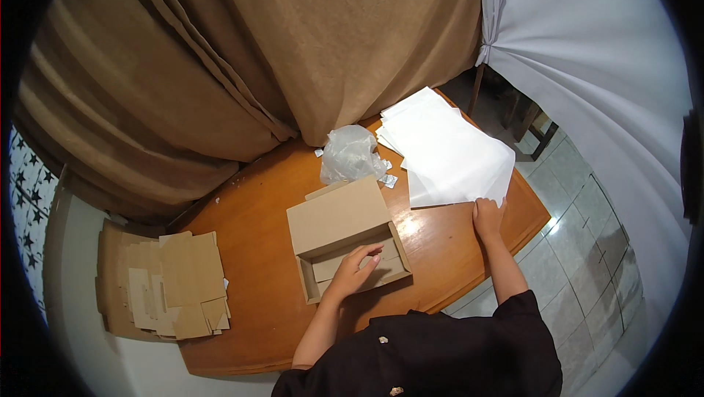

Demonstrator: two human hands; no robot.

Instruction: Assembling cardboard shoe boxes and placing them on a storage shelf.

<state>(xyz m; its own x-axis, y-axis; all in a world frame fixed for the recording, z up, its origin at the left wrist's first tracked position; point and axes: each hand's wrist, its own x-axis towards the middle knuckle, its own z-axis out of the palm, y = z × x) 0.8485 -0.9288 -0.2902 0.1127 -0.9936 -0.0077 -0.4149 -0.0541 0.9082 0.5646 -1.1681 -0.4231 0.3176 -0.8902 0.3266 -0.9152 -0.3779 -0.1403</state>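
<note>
A cardboard box (339,221) stands in front of me on the table, its lid raised and tilted back. Over the box's inside I hold my left hand (356,268), fingers stretched out and the thumb apart, with nothing in it. To the right, my right hand (488,218) is closed on the near edge of the white paper sheets (455,149). These large sheets lie in a loose, uneven pile. How many sheets the fingers hold, I cannot tell.
Behind the box sits a clear plastic bag (350,153), with small silvery packets (387,180) beside it. Flattened cardboard pieces (192,268) are stacked at the left end of the wooden table (253,250). A brown curtain (308,37) hangs along the far edge.
</note>
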